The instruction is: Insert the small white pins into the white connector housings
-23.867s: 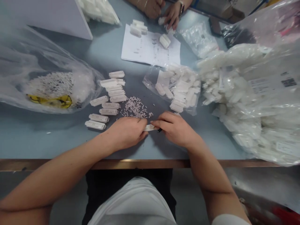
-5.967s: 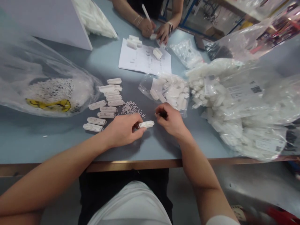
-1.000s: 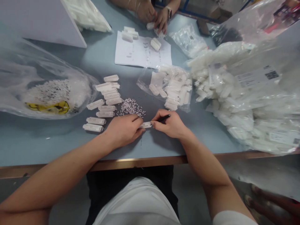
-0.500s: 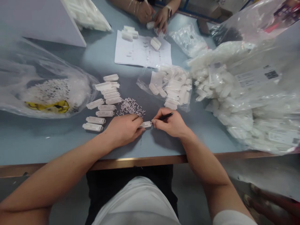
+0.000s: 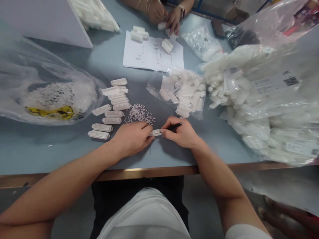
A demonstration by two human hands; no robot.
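Observation:
My left hand (image 5: 131,137) is closed on a small white plastic connector block (image 5: 155,132), pinning it against the grey table (image 5: 74,149). My right hand (image 5: 181,133) is closed on a thin black tool (image 5: 174,125) whose tip meets the right end of the block. Just beyond my hands lies a scatter of tiny white pins (image 5: 140,114). Left of it, several more white connector blocks (image 5: 111,105) lie in rough rows.
A clear bag of white parts (image 5: 185,93) sits past my right hand, bigger bags (image 5: 264,99) fill the right side, and another large bag (image 5: 47,89) the left. Across the table a person's hands (image 5: 166,15) work beside a printed sheet (image 5: 153,54). A white box (image 5: 50,20) stands far left.
Over the last second my hands stay together on the block; the black tool in my right hand has tilted slightly. Six seconds ago my right hand was apart from the block.

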